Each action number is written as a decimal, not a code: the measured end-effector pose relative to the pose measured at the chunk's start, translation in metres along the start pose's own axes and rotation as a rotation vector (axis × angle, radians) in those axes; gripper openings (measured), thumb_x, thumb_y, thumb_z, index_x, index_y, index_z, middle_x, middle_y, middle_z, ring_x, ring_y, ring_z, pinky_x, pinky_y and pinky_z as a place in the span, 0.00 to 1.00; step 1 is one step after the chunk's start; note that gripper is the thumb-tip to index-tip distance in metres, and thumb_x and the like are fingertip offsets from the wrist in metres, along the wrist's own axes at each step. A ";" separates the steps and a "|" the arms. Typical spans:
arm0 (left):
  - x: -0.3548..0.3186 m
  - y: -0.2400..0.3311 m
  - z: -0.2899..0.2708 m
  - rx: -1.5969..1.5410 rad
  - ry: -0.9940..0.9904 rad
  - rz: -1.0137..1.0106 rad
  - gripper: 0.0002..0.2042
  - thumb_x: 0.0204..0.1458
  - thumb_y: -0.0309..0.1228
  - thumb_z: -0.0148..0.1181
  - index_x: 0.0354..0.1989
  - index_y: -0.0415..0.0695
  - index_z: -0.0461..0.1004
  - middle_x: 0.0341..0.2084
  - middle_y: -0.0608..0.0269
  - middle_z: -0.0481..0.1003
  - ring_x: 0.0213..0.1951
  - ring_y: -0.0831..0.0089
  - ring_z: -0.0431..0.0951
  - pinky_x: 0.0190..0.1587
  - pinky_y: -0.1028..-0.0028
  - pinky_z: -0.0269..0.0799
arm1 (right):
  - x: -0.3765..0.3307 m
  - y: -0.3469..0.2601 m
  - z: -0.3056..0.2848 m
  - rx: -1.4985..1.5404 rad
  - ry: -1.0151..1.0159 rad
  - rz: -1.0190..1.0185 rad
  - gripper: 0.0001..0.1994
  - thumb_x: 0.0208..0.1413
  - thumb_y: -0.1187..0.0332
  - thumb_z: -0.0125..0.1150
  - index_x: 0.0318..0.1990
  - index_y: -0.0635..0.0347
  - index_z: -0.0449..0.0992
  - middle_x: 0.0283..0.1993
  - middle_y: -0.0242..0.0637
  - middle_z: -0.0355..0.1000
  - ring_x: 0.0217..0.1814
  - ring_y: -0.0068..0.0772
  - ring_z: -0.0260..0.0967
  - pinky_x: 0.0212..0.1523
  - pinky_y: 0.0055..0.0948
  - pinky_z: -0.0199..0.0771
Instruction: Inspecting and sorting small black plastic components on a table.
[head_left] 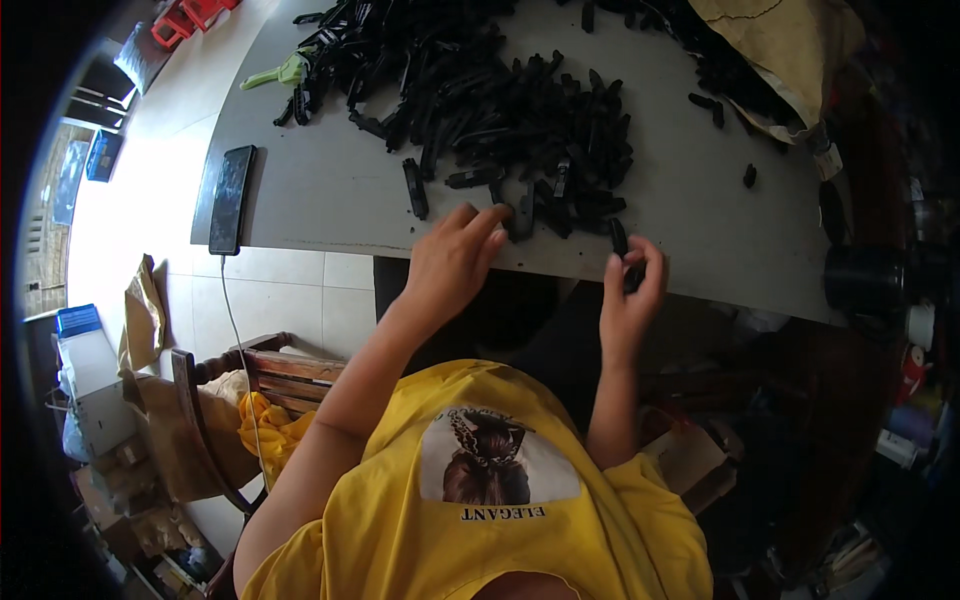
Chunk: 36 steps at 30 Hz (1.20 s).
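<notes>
I am pinching one black clip (622, 243) between right hand (630, 295) fingertips; left hand (455, 262), fingers loosely spread, is touching the pile (500, 110) edge (grip ends, not middles).

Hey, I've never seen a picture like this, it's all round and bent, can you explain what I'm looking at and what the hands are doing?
The picture comes from a wide fisheye camera worn on a person's head, looking down, so straight edges curve. The yellow shirt is the wearer's own. On the grey table lies a big pile of small black plastic parts, plus a phone at the left edge. The left hand reaches into the pile's near edge; the right hand pinches one black part between its fingertips.
</notes>
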<state>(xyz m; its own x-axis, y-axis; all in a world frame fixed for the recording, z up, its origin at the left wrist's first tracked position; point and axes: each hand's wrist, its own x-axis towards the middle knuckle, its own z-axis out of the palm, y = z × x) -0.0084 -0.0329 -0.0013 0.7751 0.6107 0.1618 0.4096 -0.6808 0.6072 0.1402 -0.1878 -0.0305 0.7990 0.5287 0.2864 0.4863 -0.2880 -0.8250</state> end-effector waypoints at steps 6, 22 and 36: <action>0.008 -0.022 0.012 0.320 0.023 -0.066 0.12 0.49 0.36 0.58 0.37 0.44 0.68 0.30 0.59 0.70 0.35 0.60 0.73 0.33 0.66 0.70 | 0.017 0.012 -0.006 -0.404 0.025 -0.058 0.11 0.52 0.73 0.58 0.43 0.63 0.71 0.34 0.38 0.67 0.32 0.31 0.67 0.34 0.28 0.68; -0.003 -0.020 -0.001 -0.021 0.060 -0.079 0.13 0.45 0.26 0.60 0.40 0.42 0.68 0.32 0.59 0.70 0.32 0.65 0.73 0.35 0.69 0.69 | -0.011 -0.007 -0.031 0.609 -0.176 0.490 0.13 0.50 0.76 0.59 0.45 0.64 0.72 0.27 0.30 0.68 0.19 0.14 0.58 0.20 0.14 0.57; -0.032 0.038 -0.018 -0.466 -0.252 0.016 0.20 0.52 0.30 0.56 0.51 0.36 0.59 0.32 0.43 0.72 0.37 0.45 0.73 0.36 0.63 0.69 | -0.019 -0.060 -0.015 0.661 -0.472 0.252 0.07 0.51 0.73 0.62 0.36 0.64 0.72 0.29 0.31 0.69 0.21 0.15 0.62 0.23 0.14 0.61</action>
<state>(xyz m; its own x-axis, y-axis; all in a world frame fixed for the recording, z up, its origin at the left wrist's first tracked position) -0.0258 -0.0709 0.0309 0.8944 0.4469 0.0167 0.1841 -0.4019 0.8970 0.1010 -0.1926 0.0208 0.5529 0.8314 -0.0562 -0.1105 0.0063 -0.9939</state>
